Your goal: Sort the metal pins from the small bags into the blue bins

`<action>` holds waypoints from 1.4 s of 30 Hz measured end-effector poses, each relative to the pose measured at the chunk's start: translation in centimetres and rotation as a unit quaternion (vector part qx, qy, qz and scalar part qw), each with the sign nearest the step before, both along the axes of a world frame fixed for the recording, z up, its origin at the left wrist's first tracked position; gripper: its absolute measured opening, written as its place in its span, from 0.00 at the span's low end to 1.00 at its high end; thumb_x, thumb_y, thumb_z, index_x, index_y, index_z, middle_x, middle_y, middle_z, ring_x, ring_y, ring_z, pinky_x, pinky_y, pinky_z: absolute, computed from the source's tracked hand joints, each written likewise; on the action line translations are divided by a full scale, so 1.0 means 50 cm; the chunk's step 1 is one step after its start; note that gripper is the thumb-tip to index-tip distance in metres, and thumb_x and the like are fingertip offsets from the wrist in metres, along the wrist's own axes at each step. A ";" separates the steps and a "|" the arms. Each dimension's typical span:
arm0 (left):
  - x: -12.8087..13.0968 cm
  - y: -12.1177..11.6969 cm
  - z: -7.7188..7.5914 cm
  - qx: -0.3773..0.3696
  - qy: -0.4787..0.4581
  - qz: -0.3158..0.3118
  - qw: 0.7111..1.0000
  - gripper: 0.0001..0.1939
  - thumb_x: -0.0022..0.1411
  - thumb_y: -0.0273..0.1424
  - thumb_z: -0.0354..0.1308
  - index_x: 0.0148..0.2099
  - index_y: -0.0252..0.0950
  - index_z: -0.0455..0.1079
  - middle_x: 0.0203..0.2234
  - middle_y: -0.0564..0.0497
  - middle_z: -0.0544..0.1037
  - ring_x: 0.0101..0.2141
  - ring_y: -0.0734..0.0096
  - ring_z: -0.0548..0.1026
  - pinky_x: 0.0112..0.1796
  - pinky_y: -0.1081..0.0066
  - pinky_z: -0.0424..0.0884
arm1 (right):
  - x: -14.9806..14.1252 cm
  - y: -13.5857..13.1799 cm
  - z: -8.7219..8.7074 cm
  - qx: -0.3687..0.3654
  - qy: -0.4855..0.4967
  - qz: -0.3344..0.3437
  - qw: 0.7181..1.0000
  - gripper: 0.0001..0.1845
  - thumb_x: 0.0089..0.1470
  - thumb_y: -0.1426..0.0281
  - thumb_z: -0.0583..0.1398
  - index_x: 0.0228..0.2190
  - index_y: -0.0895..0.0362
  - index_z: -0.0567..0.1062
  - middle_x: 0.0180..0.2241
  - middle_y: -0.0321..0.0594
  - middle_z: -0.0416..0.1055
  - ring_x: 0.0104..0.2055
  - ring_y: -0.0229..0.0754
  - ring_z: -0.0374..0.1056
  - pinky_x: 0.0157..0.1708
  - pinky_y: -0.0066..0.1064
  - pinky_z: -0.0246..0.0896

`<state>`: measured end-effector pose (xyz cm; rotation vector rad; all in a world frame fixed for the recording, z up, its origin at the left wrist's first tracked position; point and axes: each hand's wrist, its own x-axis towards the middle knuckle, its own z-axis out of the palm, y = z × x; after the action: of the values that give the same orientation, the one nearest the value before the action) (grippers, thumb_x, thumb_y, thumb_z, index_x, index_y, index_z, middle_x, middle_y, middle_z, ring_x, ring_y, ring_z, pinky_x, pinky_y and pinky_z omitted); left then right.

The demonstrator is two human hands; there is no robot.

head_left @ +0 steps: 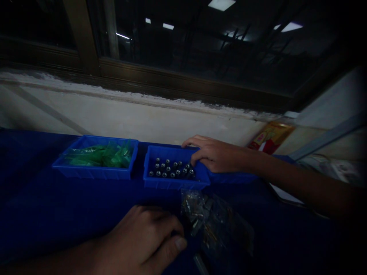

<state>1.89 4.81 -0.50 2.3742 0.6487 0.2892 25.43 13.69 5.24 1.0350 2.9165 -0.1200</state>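
My right hand (213, 154) reaches over a blue plastic bin (176, 185) from the right. Its fingers are bent and apart, with the lowest fingertip near the metal sleeves; nothing shows between them. Inside the bin, several small cylindrical metal sleeves (168, 169) stand upright with their open ends up. In the foreground, my left hand (146, 238) is low over the blue table, fingers curled and thumb alongside; the palm side is hidden, so I cannot make out what it holds, if anything. Clear plastic bags (197, 206) with small metal parts lie to its right.
A second blue bin (94, 173) on the left holds green plastic bags (106, 154). A loose metal cylinder (200, 264) lies at the front. Behind the blue table (71, 206) are a pale wall and a dark window. A red and gold packet (271, 139) leans at the right.
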 end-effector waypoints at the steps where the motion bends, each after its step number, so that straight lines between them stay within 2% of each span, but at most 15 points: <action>1: 0.000 0.000 -0.001 0.000 -0.001 -0.002 1.000 0.13 0.63 0.31 0.42 0.40 0.39 0.68 0.31 0.52 0.75 0.32 0.68 0.73 0.35 0.68 0.69 | 0.000 -0.004 -0.001 0.006 0.010 -0.006 1.000 0.16 0.43 0.83 0.53 0.27 0.54 0.77 0.48 0.40 0.60 0.50 0.45 0.56 0.50 0.41 0.51; 6: 0.000 0.000 -0.003 0.003 -0.012 -0.005 1.000 0.13 0.63 0.31 0.42 0.38 0.38 0.68 0.30 0.52 0.75 0.31 0.68 0.73 0.33 0.68 0.69 | -0.003 -0.008 -0.012 -0.002 0.014 -0.034 0.999 0.12 0.44 0.78 0.56 0.28 0.56 0.77 0.51 0.42 0.58 0.54 0.47 0.51 0.53 0.43 0.47; 16: 0.000 -0.002 0.003 -0.008 0.018 -0.001 1.000 0.12 0.64 0.32 0.43 0.41 0.39 0.68 0.32 0.53 0.75 0.33 0.68 0.73 0.36 0.67 0.68 | -0.017 -0.025 -0.020 -0.041 -0.015 -0.120 0.992 0.11 0.45 0.77 0.55 0.26 0.57 0.77 0.56 0.43 0.53 0.60 0.55 0.41 0.54 0.53 0.39; 24: -0.001 -0.002 0.004 -0.007 0.012 -0.001 1.000 0.11 0.63 0.30 0.44 0.40 0.39 0.68 0.31 0.53 0.75 0.33 0.69 0.73 0.35 0.68 0.68 | -0.018 -0.033 -0.028 -0.038 -0.023 -0.116 0.992 0.11 0.46 0.78 0.55 0.25 0.57 0.77 0.57 0.41 0.52 0.61 0.57 0.36 0.54 0.58 0.39; 29: 0.003 -0.001 0.000 -0.001 -0.001 0.001 1.000 0.10 0.62 0.29 0.45 0.39 0.39 0.68 0.31 0.53 0.75 0.32 0.69 0.74 0.33 0.69 0.69 | -0.012 -0.038 -0.037 -0.018 0.024 -0.117 0.993 0.10 0.45 0.79 0.55 0.23 0.58 0.76 0.58 0.41 0.51 0.62 0.58 0.30 0.54 0.58 0.40; 34: 0.003 0.002 -0.001 0.003 -0.003 0.005 1.000 0.10 0.62 0.29 0.46 0.40 0.39 0.68 0.32 0.53 0.75 0.33 0.68 0.74 0.34 0.67 0.69 | -0.020 -0.056 -0.030 0.000 0.039 -0.140 0.989 0.11 0.44 0.80 0.55 0.22 0.58 0.75 0.57 0.40 0.53 0.62 0.57 0.30 0.54 0.59 0.40; 38: 0.000 -0.001 -0.003 -0.003 -0.003 0.005 1.000 0.10 0.62 0.29 0.45 0.40 0.39 0.68 0.31 0.52 0.75 0.32 0.67 0.74 0.34 0.67 0.70 | -0.021 -0.084 -0.019 0.007 0.047 -0.145 0.988 0.12 0.48 0.78 0.53 0.22 0.57 0.75 0.57 0.39 0.54 0.62 0.56 0.30 0.55 0.58 0.40; 42: 0.000 -0.005 -0.009 -0.002 -0.016 0.011 1.000 0.11 0.61 0.30 0.45 0.39 0.38 0.69 0.30 0.52 0.75 0.32 0.67 0.74 0.33 0.67 0.70 | -0.011 -0.121 -0.023 0.044 0.088 -0.134 0.986 0.12 0.50 0.76 0.52 0.27 0.55 0.75 0.57 0.37 0.54 0.62 0.53 0.34 0.54 0.57 0.44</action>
<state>1.90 4.58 -0.93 2.3551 0.6601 0.3332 24.90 7.65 4.08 1.5018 2.9411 -0.0952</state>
